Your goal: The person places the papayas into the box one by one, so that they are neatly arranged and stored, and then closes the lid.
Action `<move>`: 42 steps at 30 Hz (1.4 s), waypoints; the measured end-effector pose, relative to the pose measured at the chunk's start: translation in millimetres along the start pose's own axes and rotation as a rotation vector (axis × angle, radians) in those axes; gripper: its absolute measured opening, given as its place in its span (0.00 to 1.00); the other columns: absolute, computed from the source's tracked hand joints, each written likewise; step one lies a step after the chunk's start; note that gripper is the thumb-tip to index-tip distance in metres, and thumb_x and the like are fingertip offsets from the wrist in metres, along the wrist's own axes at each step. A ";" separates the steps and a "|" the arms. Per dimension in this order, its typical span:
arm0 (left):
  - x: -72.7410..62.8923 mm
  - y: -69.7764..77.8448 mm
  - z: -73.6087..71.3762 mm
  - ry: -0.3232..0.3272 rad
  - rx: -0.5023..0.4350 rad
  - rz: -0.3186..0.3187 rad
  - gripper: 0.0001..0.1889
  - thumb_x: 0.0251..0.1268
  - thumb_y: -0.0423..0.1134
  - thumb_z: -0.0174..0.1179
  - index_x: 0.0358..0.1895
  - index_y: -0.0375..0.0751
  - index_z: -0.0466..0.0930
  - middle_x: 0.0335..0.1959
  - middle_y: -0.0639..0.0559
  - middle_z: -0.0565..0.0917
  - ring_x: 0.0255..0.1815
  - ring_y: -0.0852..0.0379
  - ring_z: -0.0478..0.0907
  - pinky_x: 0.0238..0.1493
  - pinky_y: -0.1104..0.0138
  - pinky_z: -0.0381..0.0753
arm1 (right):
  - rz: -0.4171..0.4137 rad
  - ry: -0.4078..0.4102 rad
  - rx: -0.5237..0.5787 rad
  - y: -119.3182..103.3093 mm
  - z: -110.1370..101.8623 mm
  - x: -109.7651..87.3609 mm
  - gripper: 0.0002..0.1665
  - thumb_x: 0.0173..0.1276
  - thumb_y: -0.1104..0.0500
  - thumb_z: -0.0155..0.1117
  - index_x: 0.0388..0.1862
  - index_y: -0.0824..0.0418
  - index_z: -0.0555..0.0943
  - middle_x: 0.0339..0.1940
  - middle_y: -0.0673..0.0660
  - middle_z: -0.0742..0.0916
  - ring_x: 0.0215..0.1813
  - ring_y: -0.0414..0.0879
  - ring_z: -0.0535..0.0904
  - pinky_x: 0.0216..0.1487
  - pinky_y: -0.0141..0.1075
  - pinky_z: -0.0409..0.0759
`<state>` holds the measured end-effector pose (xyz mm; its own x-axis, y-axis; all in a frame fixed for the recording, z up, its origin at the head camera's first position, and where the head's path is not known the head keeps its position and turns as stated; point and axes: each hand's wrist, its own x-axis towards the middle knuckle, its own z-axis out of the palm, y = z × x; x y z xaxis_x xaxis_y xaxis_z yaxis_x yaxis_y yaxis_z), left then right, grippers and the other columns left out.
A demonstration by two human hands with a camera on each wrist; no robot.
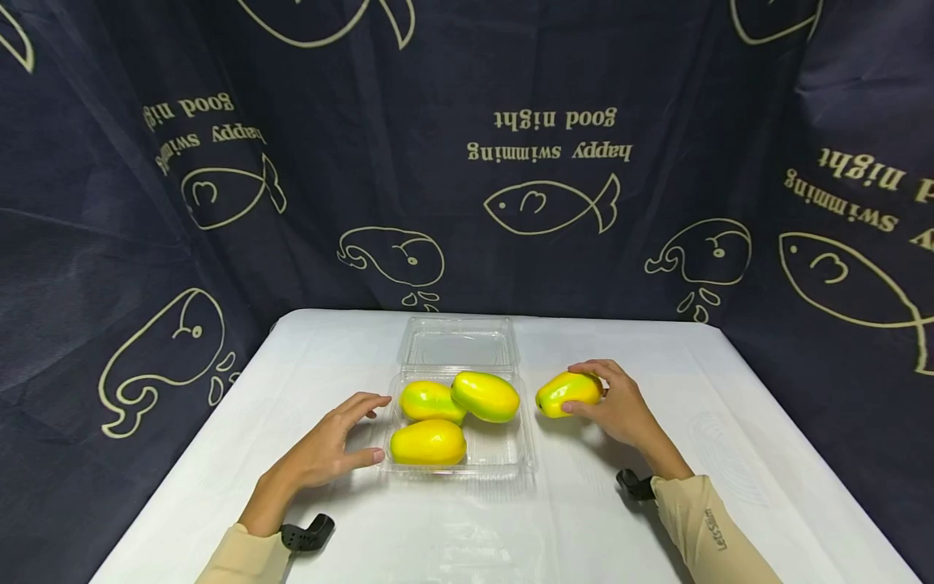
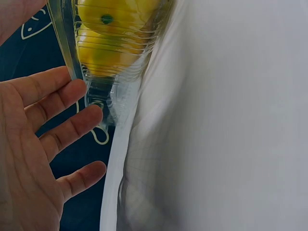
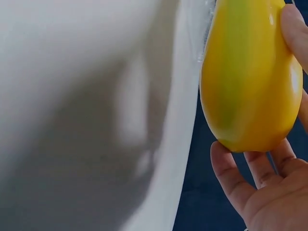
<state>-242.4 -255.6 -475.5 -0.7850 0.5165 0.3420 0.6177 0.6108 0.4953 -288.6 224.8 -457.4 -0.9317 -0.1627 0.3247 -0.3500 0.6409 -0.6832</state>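
In the head view my right hand (image 1: pixel 619 405) grips a yellow-green papaya (image 1: pixel 565 392) by its right end, thumb in front and fingers behind. That papaya (image 3: pixel 250 77) is just right of a clear plastic clamshell box (image 1: pixel 499 450) and appears slightly off the table. Three more papayas are in the box: one at the front (image 1: pixel 429 444), one behind it (image 1: pixel 426 401), and one (image 1: pixel 487 396) leaning over that one at the right. My left hand (image 1: pixel 332 442) is beside the box's left wall with its fingers spread; in the left wrist view its fingertips (image 2: pixel 77 89) are close to the wall, contact unclear.
The box's lid (image 1: pixel 458 345) lies folded back on the far side. A white cloth covers the table (image 1: pixel 730 422). A dark curtain (image 1: pixel 452 162) with fish drawings hangs behind the table and at both sides.
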 end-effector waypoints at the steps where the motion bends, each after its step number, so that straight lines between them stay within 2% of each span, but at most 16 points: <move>1: -0.1 0.0 0.2 0.002 0.000 -0.001 0.39 0.60 0.51 0.70 0.73 0.47 0.67 0.68 0.53 0.74 0.61 0.51 0.77 0.58 0.49 0.79 | 0.002 0.005 0.003 -1.2 -0.9 0.2 0.37 0.49 0.48 0.84 0.59 0.52 0.82 0.61 0.58 0.79 0.63 0.57 0.75 0.58 0.53 0.78; 11: 0.4 -2.2 1.4 0.008 0.002 0.007 0.38 0.61 0.53 0.68 0.73 0.47 0.67 0.68 0.52 0.74 0.60 0.51 0.77 0.57 0.49 0.79 | -0.022 0.042 0.022 -15.9 -6.8 3.0 0.38 0.50 0.47 0.83 0.60 0.52 0.81 0.62 0.57 0.79 0.63 0.54 0.74 0.53 0.48 0.77; 19: 1.3 -2.2 0.5 0.007 0.004 0.014 0.38 0.61 0.54 0.68 0.73 0.47 0.67 0.68 0.51 0.75 0.60 0.50 0.77 0.58 0.49 0.79 | -0.055 0.089 0.027 -32.0 -9.3 4.1 0.40 0.48 0.50 0.85 0.61 0.52 0.81 0.63 0.57 0.78 0.63 0.54 0.75 0.52 0.46 0.76; 31: 0.3 -0.9 0.5 0.008 0.000 0.009 0.38 0.60 0.53 0.68 0.73 0.46 0.68 0.67 0.51 0.75 0.60 0.50 0.78 0.58 0.48 0.79 | -0.039 0.102 0.066 -50.0 0.3 1.8 0.39 0.47 0.46 0.85 0.59 0.49 0.82 0.62 0.54 0.78 0.64 0.52 0.74 0.53 0.46 0.74; 42: -0.1 -0.2 0.9 0.010 -0.004 0.005 0.38 0.60 0.53 0.69 0.73 0.47 0.68 0.67 0.52 0.75 0.61 0.51 0.77 0.58 0.49 0.79 | -0.035 0.108 0.098 -68.2 11.4 -5.0 0.38 0.47 0.45 0.84 0.60 0.47 0.82 0.64 0.52 0.79 0.65 0.51 0.75 0.53 0.47 0.76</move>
<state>-242.4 -255.2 -476.3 -0.7823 0.5137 0.3522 0.6214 0.6057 0.4969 -261.2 173.3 -419.9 -0.9048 -0.0985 0.4144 -0.3947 0.5593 -0.7290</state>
